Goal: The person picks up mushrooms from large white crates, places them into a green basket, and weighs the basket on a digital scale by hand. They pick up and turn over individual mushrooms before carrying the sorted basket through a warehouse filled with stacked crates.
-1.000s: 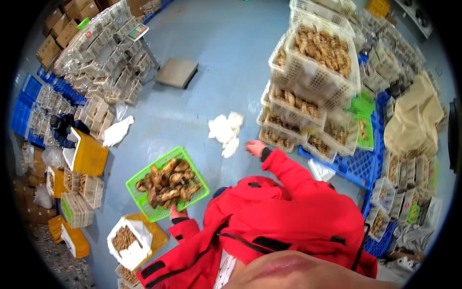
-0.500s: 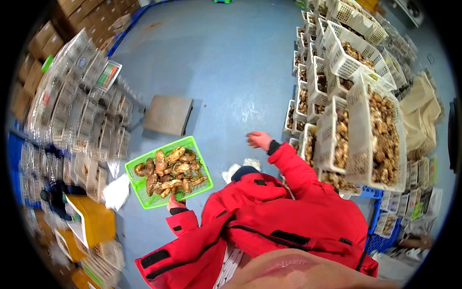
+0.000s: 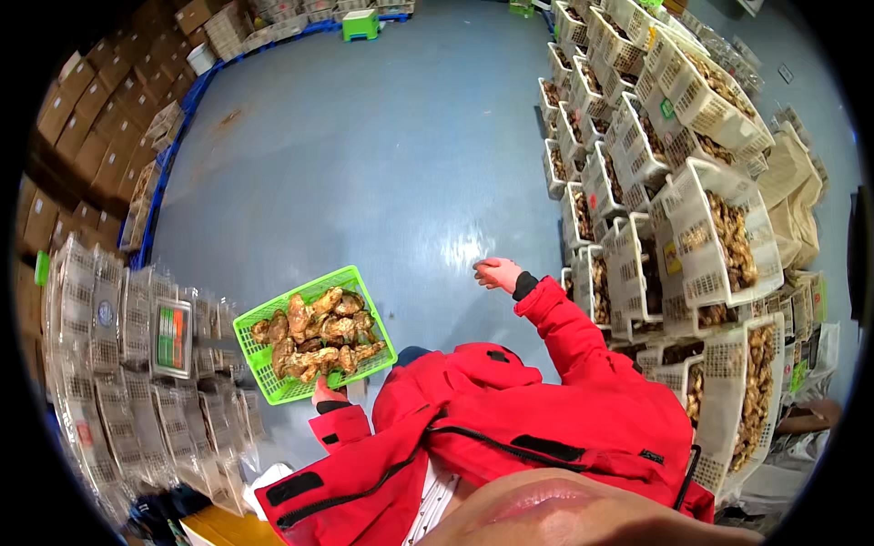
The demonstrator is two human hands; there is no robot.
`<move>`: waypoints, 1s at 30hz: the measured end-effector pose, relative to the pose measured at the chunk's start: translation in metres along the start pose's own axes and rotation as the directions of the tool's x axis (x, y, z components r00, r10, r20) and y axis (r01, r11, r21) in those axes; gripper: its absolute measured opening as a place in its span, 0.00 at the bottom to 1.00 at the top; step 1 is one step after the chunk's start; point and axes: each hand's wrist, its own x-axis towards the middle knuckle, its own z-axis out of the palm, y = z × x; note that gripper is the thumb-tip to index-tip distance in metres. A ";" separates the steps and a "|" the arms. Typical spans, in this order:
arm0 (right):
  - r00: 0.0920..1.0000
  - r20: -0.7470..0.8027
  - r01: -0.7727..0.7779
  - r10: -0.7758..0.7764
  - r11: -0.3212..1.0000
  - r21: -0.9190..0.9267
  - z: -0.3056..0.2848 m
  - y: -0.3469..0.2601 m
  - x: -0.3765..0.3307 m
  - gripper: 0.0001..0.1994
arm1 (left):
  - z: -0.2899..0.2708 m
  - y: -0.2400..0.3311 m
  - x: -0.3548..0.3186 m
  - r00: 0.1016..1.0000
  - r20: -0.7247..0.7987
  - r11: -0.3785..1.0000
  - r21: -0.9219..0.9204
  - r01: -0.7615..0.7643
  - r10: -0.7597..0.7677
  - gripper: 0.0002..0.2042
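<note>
My left hand (image 3: 328, 392) grips the near rim of a bright green plastic basket (image 3: 265, 370), its fingers partly hidden by the rim. Several thick brown-and-cream mushrooms (image 3: 320, 329) lie in the basket, which is held out to the left above the floor. Off to the right, my right hand (image 3: 498, 274) hangs in the air with its fingers loosely stretched and nothing visible in them. Nearest to that hand are the white crates (image 3: 581, 227) of mushrooms, apart from it.
Stacked white crates line the right side. On the left stand plastic-wrapped crates (image 3: 114, 323) and a scale display (image 3: 171, 338). Brown cartons (image 3: 100, 118) rise behind a blue pallet edge (image 3: 187, 114). Farther off, a green-and-white stool (image 3: 360, 25) stands on the blue floor (image 3: 382, 155).
I have moved forward along the floor; the crate stacks and scale display have slid lower in view, and the scale platform is no longer visible. My left hand still carries the basket.
</note>
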 end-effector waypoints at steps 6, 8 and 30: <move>0.980 -0.186 0.060 -0.070 0.997 -0.056 -0.088 -0.063 0.154 0.12 | 0.209 0.028 0.099 0.965 0.034 0.788 0.571 -0.231 0.259 0.10; 0.967 -0.253 0.071 0.000 0.959 0.273 -0.112 -0.062 0.177 0.12 | 0.291 0.039 0.107 0.988 -0.115 0.912 0.407 -0.045 0.100 0.11; 0.787 -0.607 0.040 0.109 0.973 0.227 -0.347 -0.293 0.495 0.12 | 0.894 -0.025 0.307 0.451 0.890 -0.354 0.446 -0.822 0.072 0.19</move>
